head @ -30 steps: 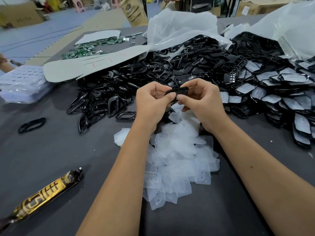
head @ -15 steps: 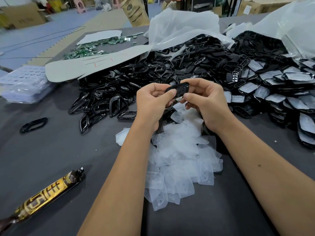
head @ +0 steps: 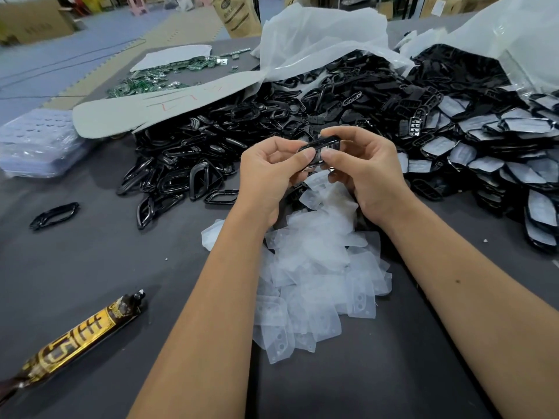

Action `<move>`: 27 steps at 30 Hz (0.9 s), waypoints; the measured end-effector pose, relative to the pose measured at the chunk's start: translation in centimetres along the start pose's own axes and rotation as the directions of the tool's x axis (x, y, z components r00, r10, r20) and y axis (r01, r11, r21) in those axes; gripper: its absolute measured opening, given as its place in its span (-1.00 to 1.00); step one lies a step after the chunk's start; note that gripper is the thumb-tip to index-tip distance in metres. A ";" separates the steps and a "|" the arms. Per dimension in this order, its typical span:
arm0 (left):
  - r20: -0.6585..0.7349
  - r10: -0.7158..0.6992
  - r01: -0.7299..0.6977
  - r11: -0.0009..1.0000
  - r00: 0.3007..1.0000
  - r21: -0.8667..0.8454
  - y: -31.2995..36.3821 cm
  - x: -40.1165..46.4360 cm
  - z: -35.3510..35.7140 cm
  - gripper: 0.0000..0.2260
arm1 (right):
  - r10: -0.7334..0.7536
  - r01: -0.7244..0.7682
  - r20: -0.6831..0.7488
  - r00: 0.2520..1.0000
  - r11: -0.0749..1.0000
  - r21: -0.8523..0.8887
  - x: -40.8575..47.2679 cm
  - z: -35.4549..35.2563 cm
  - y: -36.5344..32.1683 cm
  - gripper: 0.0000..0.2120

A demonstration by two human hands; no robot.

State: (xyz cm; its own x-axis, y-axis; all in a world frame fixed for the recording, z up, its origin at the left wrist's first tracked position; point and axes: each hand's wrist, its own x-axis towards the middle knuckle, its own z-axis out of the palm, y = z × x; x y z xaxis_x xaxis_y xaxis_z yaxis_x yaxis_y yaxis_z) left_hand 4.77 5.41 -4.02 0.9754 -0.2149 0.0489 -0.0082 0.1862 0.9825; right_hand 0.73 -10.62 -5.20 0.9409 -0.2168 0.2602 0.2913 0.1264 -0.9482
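Head view. A small black shell (head: 320,143) is held in the air above the grey worktop (head: 90,267), directly over the far end of a pile of translucent pads (head: 317,267) and just in front of the heap of black frames (head: 211,164). The left hand (head: 272,173) pinches the shell's left end between thumb and curled fingers. The right hand (head: 366,170) pinches the right end, forefinger over the top edge and thumb on the near face. The two thumbs almost meet at the middle of the part.

Handling, as judged: the shell is probably light, stiff and thin-walled, with a glossy surface that may slip under dry fingertips. It is best gripped by its solid ends and long rims, not across the open middle (something pale shows there, but whether a pad is seated cannot be told). A gold-printed tube (head: 78,334) lies well apart, near left.
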 end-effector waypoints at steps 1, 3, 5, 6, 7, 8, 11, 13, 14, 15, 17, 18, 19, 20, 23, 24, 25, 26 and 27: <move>0.016 -0.022 0.022 1.000 1.000 -0.021 0.0 0.0 0.0 -0.94 | -0.001 0.000 -0.023 1.000 1.000 -0.003 0.0 0.0 0.0 -0.73; 0.040 -0.063 0.066 0.996 0.997 -0.067 0.2 0.1 0.0 -0.94 | 0.009 -0.008 -0.053 0.999 1.000 0.016 0.0 0.1 -0.1 -0.72; 0.046 -0.088 0.092 0.991 0.995 -0.095 0.2 0.1 0.0 -0.90 | 0.028 -0.026 -0.049 0.998 0.999 0.045 -0.1 0.1 -0.3 -0.72; 0.039 -0.094 0.098 0.991 0.995 -0.097 0.2 0.2 -0.1 -0.88 | 0.039 -0.037 -0.037 0.999 0.998 0.060 -0.2 0.1 -0.4 -0.72; 0.032 -0.097 0.100 0.991 0.995 -0.092 0.1 0.2 -0.1 -0.87 | 0.054 -0.052 -0.022 0.998 0.995 0.080 -0.2 0.1 -0.5 -0.71; 0.026 -0.095 0.097 0.992 0.995 -0.081 0.1 0.2 -0.1 -0.87 | 0.073 -0.072 -0.004 0.997 0.991 0.111 -0.2 0.0 -0.7 -0.69; 0.018 -0.022 0.023 0.999 1.000 -0.024 0.2 0.0 0.1 -0.93 | 0.147 -0.173 0.108 0.983 0.937 0.302 -0.1 -0.3 -1.0 -0.67; -0.018 0.089 -0.088 0.995 0.996 0.044 0.2 0.1 0.3 -0.93 | 0.181 -0.258 0.212 0.960 0.868 0.425 -0.2 -0.5 -1.2 -0.67; -0.044 0.155 -0.150 0.984 0.987 0.097 0.1 0.1 0.4 -0.92 | 0.202 -0.301 0.250 0.947 0.833 0.465 -0.2 -0.6 -1.3 -0.67; -0.070 0.222 -0.208 0.964 0.973 0.164 0.0 0.1 0.6 -0.91 | 0.226 -0.336 0.271 0.936 0.807 0.486 -0.2 -0.6 -1.3 -0.67; -0.098 0.338 -0.296 0.907 0.936 0.301 -0.1 0.0 0.8 -0.91 | 0.286 -0.375 0.251 0.925 0.799 0.470 -0.1 -0.5 -1.4 -0.71; -0.102 0.381 -0.326 0.880 0.919 0.346 -0.2 -0.1 0.8 -0.92 | 0.310 -0.378 0.219 0.925 0.812 0.445 -0.1 -0.4 -1.3 -0.74; -0.104 0.414 -0.351 0.859 0.904 0.374 -0.3 -0.2 0.9 -0.92 | 0.321 -0.369 0.183 0.929 0.829 0.421 0.0 -0.2 -1.2 -0.75; -0.105 0.438 -0.369 0.843 0.893 0.391 -0.4 -0.3 0.9 -0.92 | 0.320 -0.352 0.147 0.936 0.844 0.404 -0.1 0.0 -1.0 -0.74; -0.089 0.484 -0.405 0.807 0.871 0.430 -0.5 -0.4 1.0 -0.91 | 0.278 -0.275 0.044 0.960 0.892 0.359 -0.1 0.8 -0.7 -0.70; -0.091 0.494 -0.410 0.799 0.865 0.439 -0.5 -0.4 1.1 -0.91 | 0.263 -0.249 0.001 0.965 0.913 0.323 -0.1 1.0 -0.5 -0.70; -0.105 0.502 -0.411 0.797 0.859 0.443 -0.5 -0.4 1.0 -0.91 | 0.242 -0.221 -0.049 0.969 0.938 0.266 -0.2 1.2 -0.4 -0.70; -0.131 0.505 -0.406 0.801 0.853 0.440 -0.4 -0.3 0.9 -0.91 | 0.209 -0.188 -0.104 0.972 0.966 0.178 -0.2 1.3 -0.3 -0.70; -0.166 0.502 -0.395 0.810 0.849 0.433 -0.4 -0.3 0.8 -0.92 | 0.149 -0.142 -0.158 0.976 0.988 0.054 -0.3 1.4 -0.2 -0.72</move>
State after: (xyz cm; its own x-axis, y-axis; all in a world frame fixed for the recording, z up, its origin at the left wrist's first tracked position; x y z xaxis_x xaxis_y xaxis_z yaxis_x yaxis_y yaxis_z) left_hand 4.35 4.65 -4.27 0.8602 0.0699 0.5051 -0.4873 -0.1791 0.8547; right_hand 0.61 -9.20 -4.87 0.9346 -0.3459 0.0835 0.1632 0.2081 -0.9644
